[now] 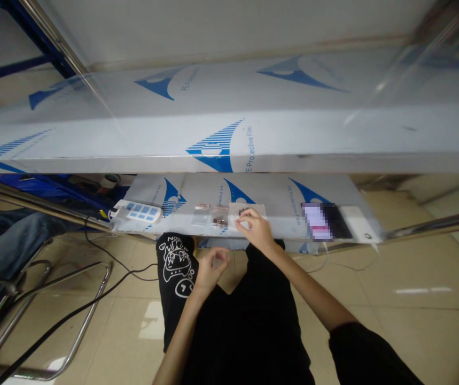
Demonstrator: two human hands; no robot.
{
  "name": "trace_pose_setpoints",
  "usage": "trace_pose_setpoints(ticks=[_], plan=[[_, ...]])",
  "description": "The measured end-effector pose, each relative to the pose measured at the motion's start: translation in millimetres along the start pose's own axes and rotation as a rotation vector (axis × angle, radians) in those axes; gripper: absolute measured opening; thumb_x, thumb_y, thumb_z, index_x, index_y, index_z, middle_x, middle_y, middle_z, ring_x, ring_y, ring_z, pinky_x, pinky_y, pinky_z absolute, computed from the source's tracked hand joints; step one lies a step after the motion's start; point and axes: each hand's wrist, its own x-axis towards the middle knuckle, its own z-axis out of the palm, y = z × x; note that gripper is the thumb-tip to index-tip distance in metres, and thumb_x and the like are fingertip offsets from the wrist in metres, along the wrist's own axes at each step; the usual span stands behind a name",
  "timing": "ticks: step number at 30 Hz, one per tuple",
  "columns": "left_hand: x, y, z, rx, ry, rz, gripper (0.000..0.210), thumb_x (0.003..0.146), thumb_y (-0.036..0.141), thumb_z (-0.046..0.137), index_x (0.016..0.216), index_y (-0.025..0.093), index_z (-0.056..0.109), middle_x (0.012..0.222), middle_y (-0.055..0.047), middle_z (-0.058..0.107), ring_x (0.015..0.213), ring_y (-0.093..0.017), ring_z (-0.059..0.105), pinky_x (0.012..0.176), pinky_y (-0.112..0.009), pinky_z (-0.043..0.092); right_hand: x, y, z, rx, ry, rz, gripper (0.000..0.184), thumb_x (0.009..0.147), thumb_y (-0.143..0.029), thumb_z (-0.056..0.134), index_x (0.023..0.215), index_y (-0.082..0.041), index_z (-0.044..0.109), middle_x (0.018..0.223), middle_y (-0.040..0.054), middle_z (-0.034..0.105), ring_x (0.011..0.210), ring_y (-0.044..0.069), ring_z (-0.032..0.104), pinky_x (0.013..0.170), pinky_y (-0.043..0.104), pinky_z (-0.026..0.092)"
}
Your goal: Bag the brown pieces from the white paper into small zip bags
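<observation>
My right hand point(255, 229) hovers at the front edge of the lower shelf, over a small pale sheet point(267, 209) with dark bits on it. Thumb and forefinger meet in a pinch; whatever they hold is too small to make out. Lower and to the left, above my lap, my left hand point(211, 270) has its thumb and fingertips closed into a ring, and I cannot make out anything in them. Left of the sheet lie a small transparent bag of brown pieces point(219, 220) and another small transparent bag point(201, 216).
A white power strip point(144, 212) lies at the shelf's left end. A phone with a lit screen point(317, 222) and a white device point(360, 224) sit at the right, with cables. The film-covered upper shelf point(141, 141) overhangs. A metal chair frame point(103, 291) and another person's jeans point(8, 248) are left.
</observation>
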Motion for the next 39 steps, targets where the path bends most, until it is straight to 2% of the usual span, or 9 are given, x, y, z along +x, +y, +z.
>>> trace_pose_setpoints(ticks=[2,5,12,18,23,26,32,37,39], plan=[[-0.2,-3.3,0.2,-0.019,0.017,-0.016,0.014,0.073,0.023,0.059,0.085,0.017,0.061,0.073,-0.002,0.064,0.071,-0.013,0.061,0.071,-0.026,0.048,16.5,25.5,21.5,-0.046,0.052,0.243,0.023,0.077,-0.042,0.056,0.080,-0.024,0.070,0.100,0.0016,0.061,0.074,0.014,0.059,0.060,0.024,0.042],[-1.8,-5.8,1.5,-0.036,0.023,-0.034,0.012,0.072,0.025,0.060,0.081,0.016,0.059,0.071,-0.001,0.062,0.069,-0.013,0.060,0.070,-0.026,0.048,33.7,55.1,55.9,-0.098,-0.079,0.426,0.023,0.072,-0.042,0.062,0.083,-0.025,0.071,0.103,0.0017,0.062,0.083,0.017,0.060,0.066,0.025,0.044],[-12.9,-15.7,3.0,-0.070,-0.024,-0.081,0.017,0.073,0.028,0.060,0.086,0.016,0.060,0.069,0.000,0.062,0.066,-0.012,0.060,0.067,-0.024,0.048,43.6,69.6,98.0,-0.139,-0.066,0.547,0.025,0.078,-0.034,0.054,0.089,-0.018,0.069,0.110,0.0109,0.059,0.080,0.020,0.063,0.066,0.027,0.045],[-12.6,-22.5,5.2,-0.076,0.004,-0.109,0.019,0.072,0.026,0.060,0.088,0.017,0.060,0.069,0.000,0.061,0.068,-0.013,0.060,0.066,-0.024,0.048,38.5,53.4,81.2,-0.058,-0.062,0.452,0.018,0.073,-0.031,0.061,0.081,-0.019,0.071,0.105,0.0064,0.059,0.080,0.017,0.061,0.068,0.027,0.046],[-6.4,-12.6,7.1,-0.026,0.029,-0.080,0.016,0.071,0.022,0.060,0.086,0.016,0.060,0.068,0.000,0.061,0.066,-0.013,0.059,0.066,-0.025,0.047,0.9,3.8,36.4,0.393,-0.303,-0.107,0.011,0.067,-0.029,0.068,0.073,-0.020,0.070,0.097,0.0040,0.058,0.077,0.014,0.057,0.067,0.025,0.046],[-5.4,-5.1,9.7,0.012,-0.022,-0.036,0.013,0.069,0.017,0.058,0.082,0.015,0.059,0.071,-0.001,0.063,0.068,-0.014,0.060,0.065,-0.024,0.046,-22.2,-22.9,14.2,0.360,-0.431,-0.256,0.008,0.064,-0.026,0.071,0.070,-0.021,0.069,0.102,0.0017,0.056,0.080,0.013,0.057,0.070,0.025,0.044],[-3.1,5.2,17.5,0.022,-0.074,-0.007,0.014,0.069,0.014,0.055,0.083,0.016,0.058,0.071,-0.001,0.062,0.068,-0.015,0.060,0.062,-0.022,0.044,-40.4,-37.4,7.4,0.177,-0.400,-0.190,0.003,0.065,-0.021,0.070,0.063,-0.020,0.067,0.100,0.0002,0.057,0.082,0.014,0.058,0.068,0.026,0.044],[0.2,6.5,17.4,0.005,-0.057,0.011,0.016,0.071,0.017,0.056,0.086,0.017,0.060,0.075,-0.002,0.065,0.071,-0.015,0.061,0.065,-0.023,0.046,-38.7,-21.8,10.3,0.399,-0.458,-0.125,0.009,0.074,-0.026,0.063,0.078,-0.022,0.070,0.103,0.0032,0.059,0.080,0.012,0.059,0.069,0.025,0.047],[0.5,3.7,16.3,0.018,-0.015,0.002,0.014,0.073,0.020,0.056,0.086,0.018,0.059,0.071,0.000,0.063,0.067,-0.014,0.060,0.064,-0.024,0.046,-31.0,-3.8,13.9,0.478,-0.396,-0.081,0.014,0.077,-0.029,0.060,0.081,-0.020,0.070,0.101,0.0054,0.060,0.081,0.013,0.059,0.067,0.024,0.048]])
